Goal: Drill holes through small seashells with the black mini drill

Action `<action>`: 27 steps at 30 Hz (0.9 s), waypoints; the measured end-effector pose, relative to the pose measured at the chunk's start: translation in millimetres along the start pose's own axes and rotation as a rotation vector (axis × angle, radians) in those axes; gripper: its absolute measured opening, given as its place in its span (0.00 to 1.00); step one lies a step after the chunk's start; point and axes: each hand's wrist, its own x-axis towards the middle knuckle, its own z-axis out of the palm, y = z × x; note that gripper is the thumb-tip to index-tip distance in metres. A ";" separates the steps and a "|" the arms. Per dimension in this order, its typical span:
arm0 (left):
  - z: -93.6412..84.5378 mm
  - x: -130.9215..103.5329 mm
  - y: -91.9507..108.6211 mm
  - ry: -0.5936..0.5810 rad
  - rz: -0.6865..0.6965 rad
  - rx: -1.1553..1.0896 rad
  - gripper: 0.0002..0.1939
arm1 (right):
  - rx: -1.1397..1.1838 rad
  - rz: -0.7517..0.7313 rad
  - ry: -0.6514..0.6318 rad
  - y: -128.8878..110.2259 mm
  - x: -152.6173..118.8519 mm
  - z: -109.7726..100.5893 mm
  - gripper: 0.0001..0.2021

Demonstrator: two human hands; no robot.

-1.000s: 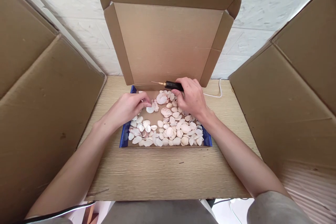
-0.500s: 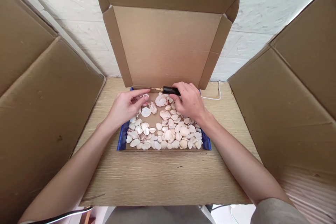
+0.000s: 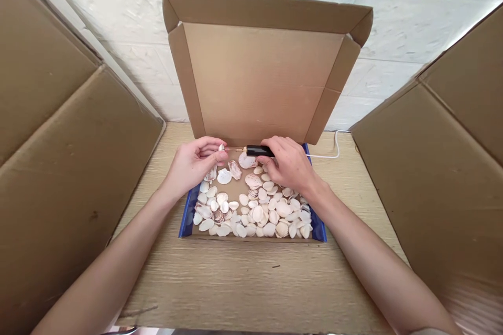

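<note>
Between the thumb and fingers of my left hand (image 3: 196,162) is a small white seashell (image 3: 221,147), turned on edge. My right hand (image 3: 288,163) wraps round a black corded mini drill (image 3: 259,151) with a brass-coloured chuck. Its thin bit (image 3: 234,149) points left at the shell; I cannot tell whether the tip touches it. Both hands are over the back of a shallow blue-sided cardboard box (image 3: 319,226). Many loose shells (image 3: 271,214) lie inside, densest at the front and right. A larger white shell (image 3: 224,176) and a pinkish shell (image 3: 234,169) lie below my left hand.
The box's cardboard lid (image 3: 267,78) stands raised behind, near a white brick wall (image 3: 133,5). Cardboard panels (image 3: 78,157) rise on both sides. A white cable (image 3: 330,156) runs right from the drill. A small dark sliver (image 3: 276,266) lies on the wooden table (image 3: 236,288).
The shell in my left hand has been turned from a flatter position onto its edge, and the fingers have curled in. The whole view has shifted slightly with my head.
</note>
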 end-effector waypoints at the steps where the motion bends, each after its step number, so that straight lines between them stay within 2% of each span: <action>1: 0.6 -0.3 0.2 -0.019 0.002 -0.006 0.17 | 0.016 -0.008 -0.014 -0.2 0.0 -0.1 0.09; 4: 1.7 -0.8 0.3 -0.040 0.005 -0.019 0.16 | 0.052 -0.017 -0.037 -0.7 0.3 -0.8 0.10; 17: 5.8 -2.9 3.6 0.018 -0.023 -0.018 0.16 | 0.088 -0.011 -0.086 -3.2 -0.6 -0.4 0.13; 27: 3.1 -0.3 1.5 0.051 -0.039 -0.127 0.17 | 0.097 -0.023 -0.021 -2.2 -0.1 -1.8 0.12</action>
